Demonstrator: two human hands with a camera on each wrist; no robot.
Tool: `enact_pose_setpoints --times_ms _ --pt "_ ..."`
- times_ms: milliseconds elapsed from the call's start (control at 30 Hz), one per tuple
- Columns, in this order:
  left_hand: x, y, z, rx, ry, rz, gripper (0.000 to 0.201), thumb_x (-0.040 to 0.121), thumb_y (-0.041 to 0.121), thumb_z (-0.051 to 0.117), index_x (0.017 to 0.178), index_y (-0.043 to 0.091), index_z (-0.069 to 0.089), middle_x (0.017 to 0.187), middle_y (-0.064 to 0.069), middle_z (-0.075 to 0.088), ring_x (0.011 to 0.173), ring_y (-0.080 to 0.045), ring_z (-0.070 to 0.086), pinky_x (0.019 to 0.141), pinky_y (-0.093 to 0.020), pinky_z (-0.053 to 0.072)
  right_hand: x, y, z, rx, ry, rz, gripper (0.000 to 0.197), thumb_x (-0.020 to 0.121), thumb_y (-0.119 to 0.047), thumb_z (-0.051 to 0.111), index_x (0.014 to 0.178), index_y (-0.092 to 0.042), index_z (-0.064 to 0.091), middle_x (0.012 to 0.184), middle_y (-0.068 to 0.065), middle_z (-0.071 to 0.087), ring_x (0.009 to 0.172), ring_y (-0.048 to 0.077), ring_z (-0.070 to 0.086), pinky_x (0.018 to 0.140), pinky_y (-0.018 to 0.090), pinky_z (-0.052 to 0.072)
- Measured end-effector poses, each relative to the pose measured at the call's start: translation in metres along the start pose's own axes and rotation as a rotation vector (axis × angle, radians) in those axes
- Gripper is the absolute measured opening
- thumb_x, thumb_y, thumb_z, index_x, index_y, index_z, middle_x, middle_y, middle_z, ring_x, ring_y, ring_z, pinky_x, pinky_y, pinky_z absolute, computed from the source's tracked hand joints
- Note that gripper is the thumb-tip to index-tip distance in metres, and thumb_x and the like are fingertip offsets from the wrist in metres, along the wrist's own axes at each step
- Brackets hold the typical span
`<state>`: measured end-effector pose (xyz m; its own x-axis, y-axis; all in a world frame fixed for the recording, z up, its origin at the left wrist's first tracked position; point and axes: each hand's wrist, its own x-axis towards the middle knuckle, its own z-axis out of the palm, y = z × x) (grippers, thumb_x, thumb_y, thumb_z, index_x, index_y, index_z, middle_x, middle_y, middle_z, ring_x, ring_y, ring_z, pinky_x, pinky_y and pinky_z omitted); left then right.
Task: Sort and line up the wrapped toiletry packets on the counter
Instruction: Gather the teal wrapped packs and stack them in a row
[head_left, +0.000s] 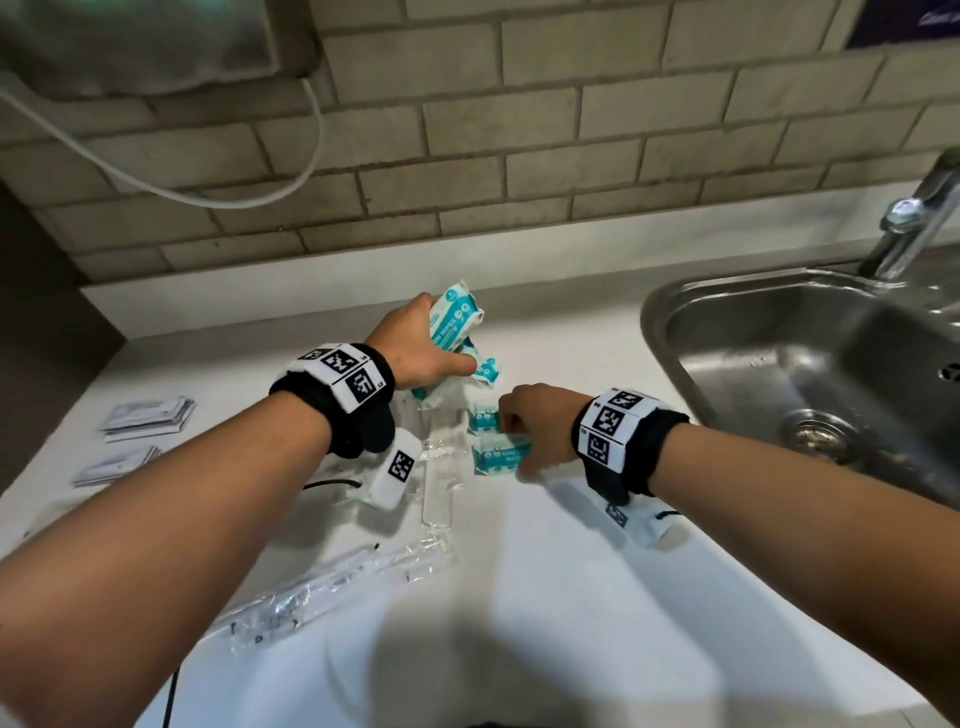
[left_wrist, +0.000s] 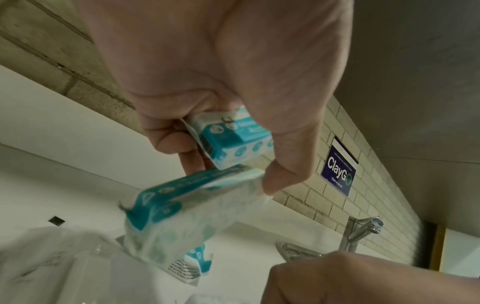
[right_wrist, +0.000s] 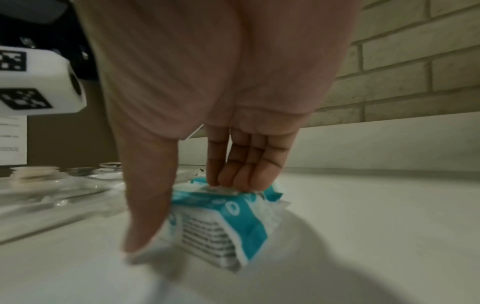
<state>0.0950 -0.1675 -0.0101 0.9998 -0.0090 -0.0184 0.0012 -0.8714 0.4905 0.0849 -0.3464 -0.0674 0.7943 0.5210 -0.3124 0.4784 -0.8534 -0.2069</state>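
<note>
Small teal-and-white wipes packets are the task's objects. My left hand (head_left: 441, 338) is raised above the white counter (head_left: 571, 597) and grips two of them, an upper packet (head_left: 454, 317) and a lower packet (head_left: 480, 371). The left wrist view shows the same hand (left_wrist: 231, 164) with thumb and fingers curled round the upper packet (left_wrist: 233, 139) and lower packet (left_wrist: 187, 209). My right hand (head_left: 511, 441) pinches a packet (head_left: 498, 457) that lies on the counter. In the right wrist view, thumb and fingers (right_wrist: 233, 176) clamp this packet (right_wrist: 221, 222). One more packet (head_left: 483, 418) lies just behind it.
A steel sink (head_left: 654, 332) with a faucet (head_left: 914, 218) takes up the right side. Clear plastic wrappers (head_left: 363, 577) lie on the counter under my left forearm. Flat white sachets (head_left: 148, 415) sit at the far left. A tiled wall (head_left: 519, 156) closes the back.
</note>
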Motion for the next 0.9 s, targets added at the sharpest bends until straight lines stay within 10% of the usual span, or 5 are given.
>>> enact_pose_setpoints --times_ms 167,433,600,900 --pt "-0.002 -0.025 -0.007 -0.036 -0.001 -0.026 0.07 0.071 0.041 0.079 0.127 0.015 0.046 0.111 -0.001 0.061 0.092 -0.018 0.06 0.066 -0.027 0.047 0.007 -0.008 -0.014 0.089 0.033 0.063 0.056 0.069 -0.064 0.071 0.096 -0.017 0.056 0.091 0.0 0.063 0.077 0.018 0.057 0.069 0.033 0.048" --pt "0.005 -0.049 -0.016 -0.127 -0.014 -0.075 0.072 0.069 0.045 0.08 0.126 0.016 0.047 0.114 0.001 0.062 0.097 -0.017 0.061 0.074 -0.03 0.05 0.078 -0.015 -0.045 0.081 0.159 0.132 0.064 0.092 -0.037 0.059 0.145 -0.009 0.036 0.141 0.012 0.049 0.126 0.03 0.05 0.1 0.035 0.043" --pt "0.024 -0.054 -0.017 -0.135 -0.019 -0.065 0.07 0.072 0.041 0.08 0.126 0.015 0.045 0.109 0.002 0.059 0.094 -0.016 0.058 0.06 -0.02 0.041 0.105 -0.014 -0.043 -0.038 0.061 0.11 0.052 0.095 -0.029 0.052 0.143 -0.014 0.041 0.141 0.013 0.047 0.126 0.032 0.05 0.102 0.037 0.042" --pt "0.069 -0.034 0.008 0.024 -0.113 -0.016 0.066 0.072 0.045 0.078 0.121 0.013 0.047 0.107 -0.002 0.061 0.09 -0.019 0.06 0.07 -0.028 0.044 0.08 0.033 -0.04 -0.069 -0.054 0.067 0.05 0.091 -0.001 0.051 0.137 -0.022 0.051 0.134 0.003 0.056 0.122 0.023 0.054 0.1 0.032 0.044"
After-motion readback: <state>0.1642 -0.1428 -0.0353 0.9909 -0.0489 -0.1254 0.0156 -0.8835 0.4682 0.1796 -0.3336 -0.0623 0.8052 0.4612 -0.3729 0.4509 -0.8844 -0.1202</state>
